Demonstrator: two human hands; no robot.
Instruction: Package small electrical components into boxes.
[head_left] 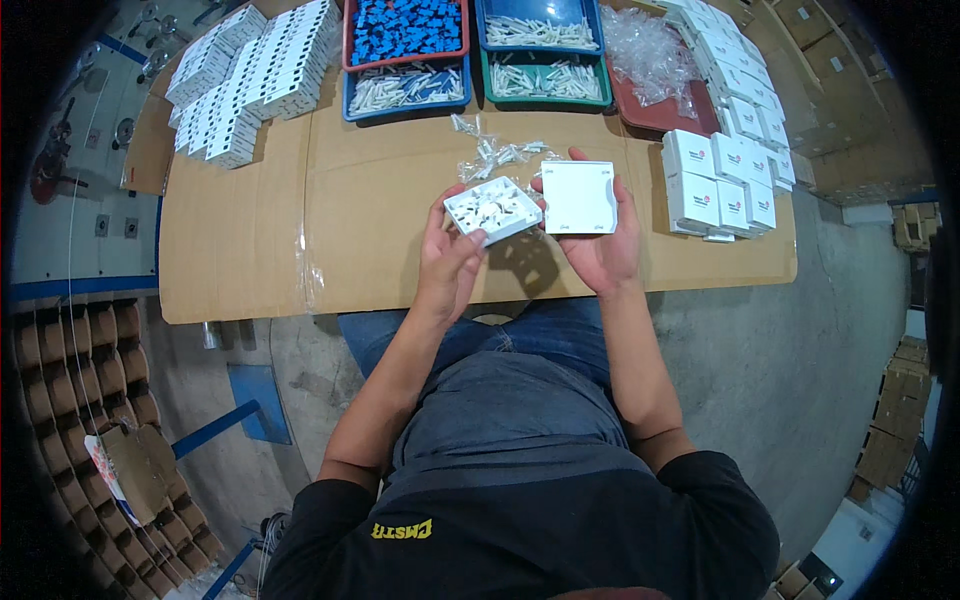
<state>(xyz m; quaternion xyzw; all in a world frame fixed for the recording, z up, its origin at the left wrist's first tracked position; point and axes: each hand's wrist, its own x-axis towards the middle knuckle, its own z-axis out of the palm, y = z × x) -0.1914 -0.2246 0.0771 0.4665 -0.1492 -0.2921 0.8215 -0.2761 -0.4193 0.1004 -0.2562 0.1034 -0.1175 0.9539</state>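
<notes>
Head view. Landmark: the clear bag [490,155] with white bits in it, lying on the cardboard-covered tabletop [380,200].

Surroundings: beyond the bag, to its left, a red tray [405,62] of blue parts with a blue tray [405,113] of white pegs in front. Beyond the bag, to its right, a second blue tray [540,48] and a green tray [548,103], both with white pegs. Farther right of the bag: a dark red tray [652,120] bearing crumpled clear plastic [650,55], then stacked white boxes [720,190]. Far left of the bag: stacked white blocks [260,75] with dark marks. The bag sits between the hands and the trays.

Hands: left hand [450,255], nearer than the bag, grips a white case [492,210], tilted, hollow side up, thumb on its near edge. Right hand [617,245], right of and nearer than the bag, grips a squarish white panel [578,198], thumb along its right edge. Contact between case and panel: cannot tell. Both elbows bent.
</notes>
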